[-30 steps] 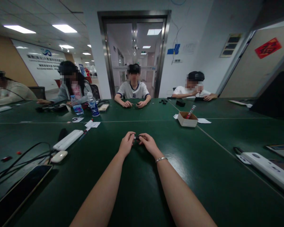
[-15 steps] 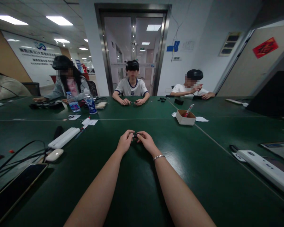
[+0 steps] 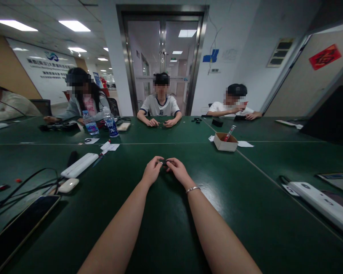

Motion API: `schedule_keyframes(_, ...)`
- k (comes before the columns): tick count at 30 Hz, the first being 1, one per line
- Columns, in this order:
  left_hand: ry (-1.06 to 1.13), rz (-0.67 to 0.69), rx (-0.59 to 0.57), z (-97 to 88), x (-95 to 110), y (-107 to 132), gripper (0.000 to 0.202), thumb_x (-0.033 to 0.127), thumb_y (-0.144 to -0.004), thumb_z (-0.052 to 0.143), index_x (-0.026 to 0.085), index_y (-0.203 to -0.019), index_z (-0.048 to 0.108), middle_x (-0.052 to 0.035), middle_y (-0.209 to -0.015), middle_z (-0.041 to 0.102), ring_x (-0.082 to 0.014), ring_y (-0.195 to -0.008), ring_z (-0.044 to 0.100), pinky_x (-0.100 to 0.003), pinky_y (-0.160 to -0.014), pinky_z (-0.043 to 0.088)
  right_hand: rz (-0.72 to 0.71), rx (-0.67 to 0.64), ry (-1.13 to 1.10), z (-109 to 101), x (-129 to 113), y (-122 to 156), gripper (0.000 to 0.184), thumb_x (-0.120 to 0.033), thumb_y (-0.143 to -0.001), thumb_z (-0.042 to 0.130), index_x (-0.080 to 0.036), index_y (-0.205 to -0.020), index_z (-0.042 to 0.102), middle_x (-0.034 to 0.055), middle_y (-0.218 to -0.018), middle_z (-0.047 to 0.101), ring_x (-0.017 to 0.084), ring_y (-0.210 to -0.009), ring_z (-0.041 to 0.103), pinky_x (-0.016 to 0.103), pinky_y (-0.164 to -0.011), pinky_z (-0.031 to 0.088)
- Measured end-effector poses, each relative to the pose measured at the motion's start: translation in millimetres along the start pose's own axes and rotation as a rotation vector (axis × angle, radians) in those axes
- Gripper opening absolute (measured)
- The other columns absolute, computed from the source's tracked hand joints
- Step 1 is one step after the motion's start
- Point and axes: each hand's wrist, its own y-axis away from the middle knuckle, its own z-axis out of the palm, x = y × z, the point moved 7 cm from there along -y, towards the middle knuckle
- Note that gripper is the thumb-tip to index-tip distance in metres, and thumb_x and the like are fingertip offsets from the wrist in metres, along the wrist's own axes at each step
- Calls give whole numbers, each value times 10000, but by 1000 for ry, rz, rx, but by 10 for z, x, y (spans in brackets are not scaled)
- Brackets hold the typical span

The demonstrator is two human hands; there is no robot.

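1. Two hands meet over the middle of the dark green table (image 3: 165,228). My left hand (image 3: 152,173) and my right hand (image 3: 178,172) each pinch one end of a small dark piece with a pale glint (image 3: 164,163), held just above the tabletop between my fingertips.
2. Since a second ago almost nothing has moved: both grips stay closed, the piece sits in the same spot, and only my head has shifted slightly. I judge the fiddling is still at the same stage. The piece is too small to tell if it has changed.
3. A thin silver bracelet (image 3: 193,189) circles my right wrist.
4. To my left lie a long white power strip (image 3: 79,165) and a dark flat phone (image 3: 20,224). Ahead to the right stands a small open cardboard box (image 3: 225,142).
5. Across the table, a person in a white shirt (image 3: 160,107) also holds something small in both hands.
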Motion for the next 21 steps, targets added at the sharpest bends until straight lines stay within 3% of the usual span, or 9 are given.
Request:
schedule_keyframes(4,-31,-9,-10,-2,-8,9,311,394,-909,407,218,-1045,625,4,-689,573,-141,-616,535,-241,-558,402,4,9,-1,-1,-16,5,349,-458,-723,689,-186,-918,591,25,-742,664,168,-622,622,299,-636,490)
schedule_keyframes(9,-34,6,7,-18,13,9,283,341,-874,468,222,-1085,613,-21,-852,623,-146,-701,567,-246,-602,429,18,12,-11,-3,-30,5,319,-433,-732,698,-187,-909,597,21,-741,670,165,-622,628,294,-630,495)
schedule_keyframes(14,-48,-30,-8,-15,18,16,298,390,-910,413,224,-1034,627,-2,-717,587,-148,-647,552,-243,-567,407,21,22,-1,-4,-54,14,300,-413,-742,701,-184,-911,606,20,-746,672,164,-623,632,295,-631,499)
schedule_keyframes(21,-33,-14,18,-38,61,30,273,319,-875,481,209,-1089,610,-48,-955,641,-145,-713,579,-259,-628,457,30,23,10,4,-63,17,308,-432,-733,702,-191,-899,604,18,-749,672,172,-654,648,303,-648,506)
